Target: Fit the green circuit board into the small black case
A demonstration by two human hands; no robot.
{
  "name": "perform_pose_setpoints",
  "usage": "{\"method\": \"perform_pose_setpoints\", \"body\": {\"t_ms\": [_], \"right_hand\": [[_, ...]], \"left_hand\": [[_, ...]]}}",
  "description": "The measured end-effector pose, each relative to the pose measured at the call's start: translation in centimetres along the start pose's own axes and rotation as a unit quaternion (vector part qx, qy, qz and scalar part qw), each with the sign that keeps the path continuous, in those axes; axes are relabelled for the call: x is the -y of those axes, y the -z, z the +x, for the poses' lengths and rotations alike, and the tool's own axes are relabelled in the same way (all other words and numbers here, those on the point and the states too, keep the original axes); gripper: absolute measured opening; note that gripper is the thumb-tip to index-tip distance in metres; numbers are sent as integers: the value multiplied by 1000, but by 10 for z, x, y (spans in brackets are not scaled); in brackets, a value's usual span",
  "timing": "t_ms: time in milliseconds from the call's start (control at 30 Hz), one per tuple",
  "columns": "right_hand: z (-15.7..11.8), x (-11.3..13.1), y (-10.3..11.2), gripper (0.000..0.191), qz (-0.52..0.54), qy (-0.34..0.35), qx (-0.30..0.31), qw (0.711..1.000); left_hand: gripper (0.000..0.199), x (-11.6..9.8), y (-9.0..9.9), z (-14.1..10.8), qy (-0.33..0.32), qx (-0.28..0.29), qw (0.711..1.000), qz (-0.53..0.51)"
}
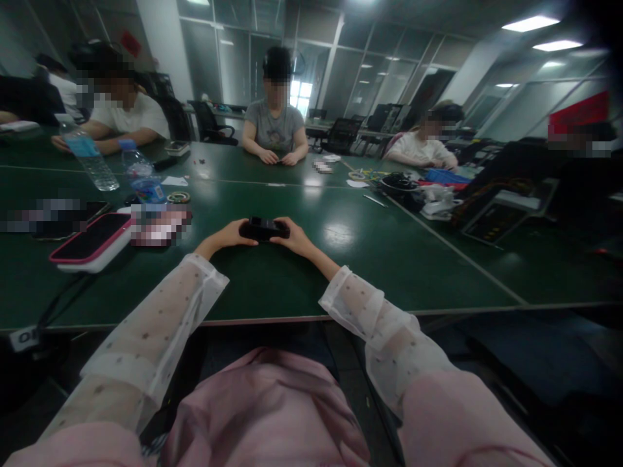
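Between my two hands is a small black box-like object (264, 229), its kind too dark to make out. My left hand (230, 235) grips its left end, fingers behind and thumb along the near side. Around the right end my right hand (294, 237) is closed in the same way. The object is at or just above the green table (272, 279), and I cannot tell whether it touches the top. Sheer white sleeves with dark stars cover both forearms.
On the left are a pink-rimmed phone on a white box (95, 240), a blue-capped bottle (143, 175) and a tilted water bottle (92, 155). A tape roll (178, 197) is nearby. At right lie a pen (376, 201), cables and bags (433, 200). Several people sit around the table.
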State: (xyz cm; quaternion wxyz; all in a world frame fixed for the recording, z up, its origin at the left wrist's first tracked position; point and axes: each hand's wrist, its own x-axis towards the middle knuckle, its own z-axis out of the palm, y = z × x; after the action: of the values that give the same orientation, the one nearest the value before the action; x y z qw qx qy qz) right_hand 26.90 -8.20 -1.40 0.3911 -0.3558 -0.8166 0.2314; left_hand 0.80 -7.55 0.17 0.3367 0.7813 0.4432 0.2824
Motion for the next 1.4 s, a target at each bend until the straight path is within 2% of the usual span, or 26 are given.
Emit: {"method": "perform_pose_setpoints", "body": {"t_ms": [367, 600, 733, 967, 1067, 1200, 1300, 1400], "right_hand": [[2, 4, 1, 59, -1, 14, -19, 1000], [4, 11, 6, 61, 10, 15, -32, 999], [5, 13, 9, 63, 23, 21, -43, 999], [9, 5, 18, 63, 23, 34, -129, 991], [11, -6, 24, 64, -9, 11, -198, 980], [12, -26, 35, 58, -87, -59, -285, 953], [11, -40, 40, 55, -131, -119, -308, 935], [8, -48, 40, 54, -166, -167, -296, 926]], "left_hand": [[71, 7, -1, 3, 0, -7, 1000, -4], [83, 10, -2, 5, 6, -3, 999, -34], [75, 9, -2, 3, 5, 8, 999, -39], [62, 4, 2, 1, -4, 23, 1000, -14], [58, 3, 2, 1, -10, 24, 1000, -10], [54, 6, 2, 2, -31, 32, 999, -23], [56, 10, 1, 4, -23, 32, 999, -31], [56, 11, 1, 4, -18, 35, 999, -33]]}}
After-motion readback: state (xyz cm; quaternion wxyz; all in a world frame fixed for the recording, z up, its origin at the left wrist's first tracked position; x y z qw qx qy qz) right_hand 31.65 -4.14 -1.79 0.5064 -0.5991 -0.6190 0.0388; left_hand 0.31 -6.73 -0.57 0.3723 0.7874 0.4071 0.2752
